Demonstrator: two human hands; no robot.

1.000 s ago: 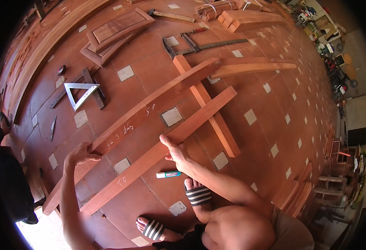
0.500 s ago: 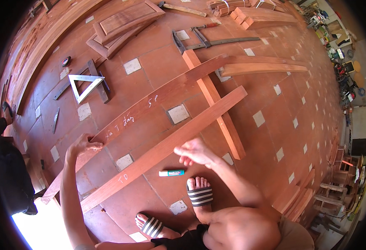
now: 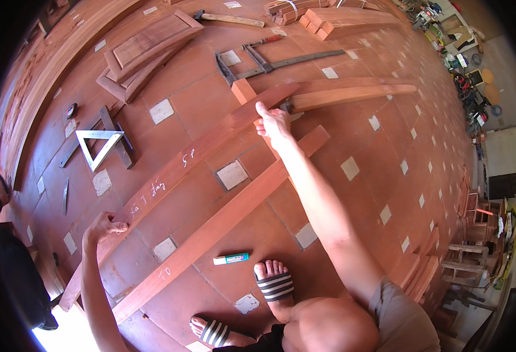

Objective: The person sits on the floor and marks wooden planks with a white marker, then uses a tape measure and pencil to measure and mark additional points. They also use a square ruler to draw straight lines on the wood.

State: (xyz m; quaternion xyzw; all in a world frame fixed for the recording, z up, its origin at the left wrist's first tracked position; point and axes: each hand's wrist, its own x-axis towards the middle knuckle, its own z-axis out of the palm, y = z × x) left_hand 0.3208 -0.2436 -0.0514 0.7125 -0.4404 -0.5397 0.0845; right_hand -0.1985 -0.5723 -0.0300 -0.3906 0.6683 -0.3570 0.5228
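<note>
A long reddish wooden plank (image 3: pixel 211 144) with white handwriting runs slantwise from lower left to upper right. My left hand (image 3: pixel 105 227) grips it toward its near-left end, thumb on the top face. Farther along, my right hand (image 3: pixel 274 124) is closed at the plank's near edge, its thumb against the wood and its fingers curled, partly hidden. A second plank (image 3: pixel 223 226), also marked in white, lies roughly parallel and nearer to me. Both planks cross a shorter timber (image 3: pixel 244 91) at their right. A white and teal marker (image 3: pixel 231 259) rests on the tiles by my foot.
Beyond the planks lie a bar clamp (image 3: pixel 293 62), a hammer (image 3: pixel 234 20), framed wooden panels (image 3: pixel 146 44), a triangular square (image 3: pixel 96 146) and a tape measure (image 3: pixel 71 111). Stacked timbers (image 3: pixel 352 21) stand at the back. A person in dark clothing (image 3: pixel 17 276) is at the left edge.
My right hand has moved up and away from me, from above the nearer plank to the far plank's edge. My left hand stays on that plank. The view has shifted slightly.
</note>
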